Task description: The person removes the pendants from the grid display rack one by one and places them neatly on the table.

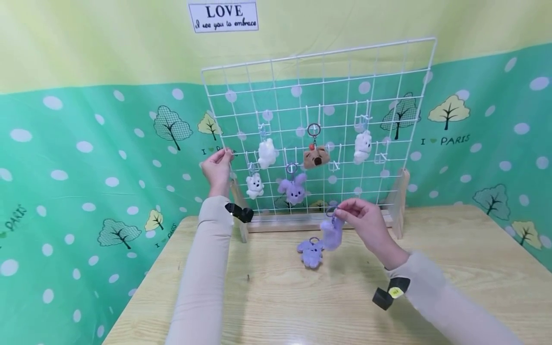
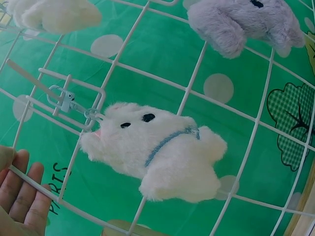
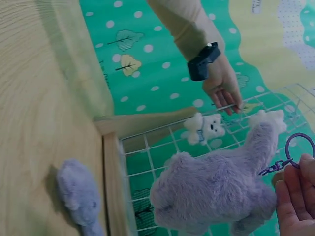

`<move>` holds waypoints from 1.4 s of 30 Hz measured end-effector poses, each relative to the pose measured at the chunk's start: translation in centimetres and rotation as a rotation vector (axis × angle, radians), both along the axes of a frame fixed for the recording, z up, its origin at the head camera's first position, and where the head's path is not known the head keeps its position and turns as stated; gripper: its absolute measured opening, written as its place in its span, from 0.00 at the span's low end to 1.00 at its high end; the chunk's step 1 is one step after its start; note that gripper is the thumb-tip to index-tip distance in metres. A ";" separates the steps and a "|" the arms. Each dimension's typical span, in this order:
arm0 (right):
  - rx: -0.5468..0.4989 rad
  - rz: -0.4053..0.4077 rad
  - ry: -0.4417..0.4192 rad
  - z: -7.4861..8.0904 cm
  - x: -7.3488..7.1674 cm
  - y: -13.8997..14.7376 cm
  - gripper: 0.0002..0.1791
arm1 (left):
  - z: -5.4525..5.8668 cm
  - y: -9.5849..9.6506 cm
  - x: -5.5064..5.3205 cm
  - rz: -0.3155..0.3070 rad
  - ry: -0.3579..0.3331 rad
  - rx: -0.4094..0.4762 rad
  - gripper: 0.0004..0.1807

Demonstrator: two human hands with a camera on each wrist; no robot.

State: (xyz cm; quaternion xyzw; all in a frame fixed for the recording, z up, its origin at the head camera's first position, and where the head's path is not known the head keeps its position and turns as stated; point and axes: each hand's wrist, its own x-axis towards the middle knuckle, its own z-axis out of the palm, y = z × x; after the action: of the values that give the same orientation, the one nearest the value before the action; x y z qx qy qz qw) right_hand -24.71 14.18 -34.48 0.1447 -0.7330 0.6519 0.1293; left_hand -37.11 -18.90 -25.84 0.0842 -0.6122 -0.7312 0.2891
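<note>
My left hand point(image 1: 217, 168) grips the left edge wire of a white grid rack point(image 1: 297, 125), thumb and fingers round it in the left wrist view. My right hand point(image 1: 364, 221) pinches the metal ring of a purple plush keychain point(image 1: 332, 235), which dangles in front of the rack's base. Below it, a second purple plush keychain point(image 1: 311, 254) lies on the table. Hanging from the rack's hooks are a purple bunny keychain point(image 1: 295, 189), a brown bear keychain point(image 1: 316, 157) and several white bear keychains, one point(image 2: 157, 147) with a blue cord close to my left hand.
Bare hooks point(image 1: 380, 158) project from the rack's right part. Wooden feet point(image 1: 401, 203) hold the rack upright on the wooden table point(image 1: 276, 306). A green patterned curtain point(image 1: 86, 167) hangs behind, with a LOVE sign point(image 1: 224, 17) above.
</note>
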 end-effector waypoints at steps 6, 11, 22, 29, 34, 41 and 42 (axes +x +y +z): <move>0.043 0.023 -0.049 -1.5 0.6 0.4 0.15 | -0.5 0.0 -0.2 -0.011 -0.011 0.003 0.13; 0.053 0.039 -0.072 -2.3 1.0 0.7 0.13 | -0.6 -0.1 -0.4 0.000 -0.009 0.015 0.13; 0.040 0.107 -0.115 -4.6 1.1 0.8 0.12 | -1.0 -0.1 -0.5 -0.005 -0.008 0.014 0.13; 0.040 0.143 -0.115 -5.6 0.9 0.3 0.12 | -0.8 0.1 -0.5 0.016 -0.016 0.000 0.11; 0.049 0.150 -0.122 -5.8 0.2 -0.1 0.12 | -0.6 0.0 -0.5 0.017 -0.011 -0.001 0.12; 0.082 0.176 -0.118 -6.3 -0.9 -0.4 0.12 | -0.2 -0.1 -0.6 0.005 0.007 0.008 0.11; 0.084 0.184 -0.113 -6.4 -1.0 -0.4 0.12 | -0.2 -0.1 -0.6 0.004 0.010 0.011 0.11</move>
State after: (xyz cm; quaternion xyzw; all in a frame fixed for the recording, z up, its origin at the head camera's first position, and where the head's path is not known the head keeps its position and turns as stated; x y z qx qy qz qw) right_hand -25.72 13.83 -40.91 0.1796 -0.7496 0.6367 0.0210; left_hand -37.71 -18.97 -26.02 0.0835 -0.6063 -0.7344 0.2933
